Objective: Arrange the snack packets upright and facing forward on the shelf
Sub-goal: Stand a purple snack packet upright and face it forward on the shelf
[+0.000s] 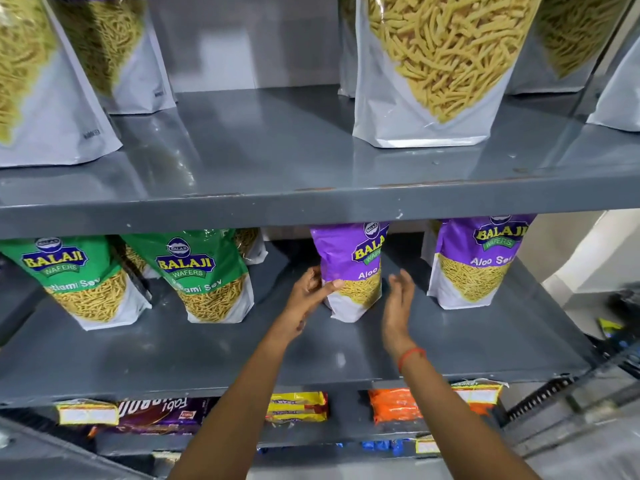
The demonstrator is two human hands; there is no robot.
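Observation:
A purple Aloo Sev packet (349, 268) stands upright on the middle grey shelf (242, 348), turned a little to the left. My left hand (308, 299) touches its left side, thumb across the front, fingers behind the edge. My right hand (398, 299) hovers open just right of the packet, apart from it. A second purple Aloo Sev packet (478, 261) stands upright to the right. Two green Ratlami Sev packets (79, 278) (207, 275) stand upright at the left, facing forward.
The upper shelf (277, 150) carries large white sev pouches (433, 71) at left and right with a gap between. Below, the lower shelf holds biscuit packs (298, 407) and orange packs (394, 405). A dark object lies on the floor at right (623, 303).

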